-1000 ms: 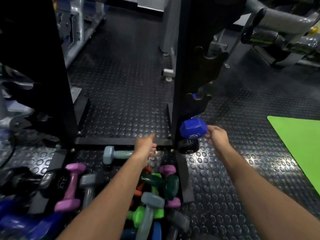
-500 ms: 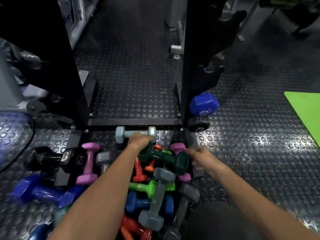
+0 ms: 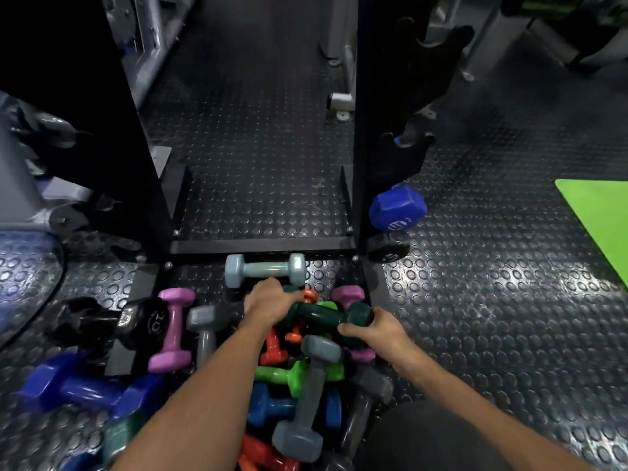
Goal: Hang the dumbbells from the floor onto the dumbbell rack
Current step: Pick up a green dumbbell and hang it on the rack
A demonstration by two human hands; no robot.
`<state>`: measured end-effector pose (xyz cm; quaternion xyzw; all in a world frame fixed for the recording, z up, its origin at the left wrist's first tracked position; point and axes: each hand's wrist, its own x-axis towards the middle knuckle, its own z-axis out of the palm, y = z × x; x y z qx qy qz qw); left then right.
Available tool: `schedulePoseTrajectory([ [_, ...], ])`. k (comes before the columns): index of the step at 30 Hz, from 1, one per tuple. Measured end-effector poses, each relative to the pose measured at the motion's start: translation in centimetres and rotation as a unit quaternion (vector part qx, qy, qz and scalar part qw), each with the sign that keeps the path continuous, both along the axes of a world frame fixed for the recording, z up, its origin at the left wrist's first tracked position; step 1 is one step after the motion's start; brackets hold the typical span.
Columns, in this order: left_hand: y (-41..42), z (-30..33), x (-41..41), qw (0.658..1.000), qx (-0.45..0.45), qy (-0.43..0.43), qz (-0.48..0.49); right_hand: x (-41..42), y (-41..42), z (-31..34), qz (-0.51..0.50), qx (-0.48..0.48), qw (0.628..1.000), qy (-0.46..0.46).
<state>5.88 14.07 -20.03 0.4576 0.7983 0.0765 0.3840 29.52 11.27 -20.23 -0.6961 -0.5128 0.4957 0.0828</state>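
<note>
Dark green dumbbell (image 3: 326,314) sits on top of the heap of dumbbells on the studded floor (image 3: 492,317), just in front of the dumbbell rack (image 3: 377,130) base bar. Its long axis runs left–right, roughly parallel to that base bar, the right end a little nearer the person. Left hand (image 3: 268,302) is at its left end, fingers curled down over the head or handle there — exact hold is hidden by the back of the hand. Right hand (image 3: 373,329) wraps the right head, thumb and fingers curled round it. Both hands are on it, one per end, so neither is clearly nearer.

Rack's right upright stands beyond and to the right of the green one, with a blue dumbbell (image 3: 397,208) already seated low on it and empty cradles higher up. Judgement: the lift goes up and forward-right toward those cradles, keeping the bar crosswise.

Pale blue dumbbell (image 3: 265,270) lies between the green one and the base bar, also crosswise, close to the left hand's knuckles — might get nudged.
</note>
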Motion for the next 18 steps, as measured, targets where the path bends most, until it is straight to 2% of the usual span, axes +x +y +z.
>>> schedulePoseTrajectory([
  [4, -0.6, -0.5, 0.4, 0.999, 0.030, -0.019, 0.026, 0.4, -0.7, 0.8, -0.028, 0.074, 0.997, -0.002],
  [7, -0.2, -0.1, 1.6, 0.989, 0.072, -0.109, 0.069, 2.0, -0.6, 1.8, -0.083, 0.124, 0.988, 0.040],
  [11, 1.1, 2.5, 4.1, 0.929, 0.067, -0.329, 0.159, 3.7, 0.4, 4.6, -0.188, 0.180, 0.961, 0.089],
  [16, 2.2, 6.2, 6.4, 0.856, 0.003, -0.495, 0.150, 5.5, 2.0, 8.2, -0.291, 0.252, 0.910, 0.152],
  [18, 2.0, 7.1, 7.4, 0.843, 0.000, -0.524, 0.124, 6.5, 2.1, 9.0, -0.309, 0.267, 0.893, 0.189],
])
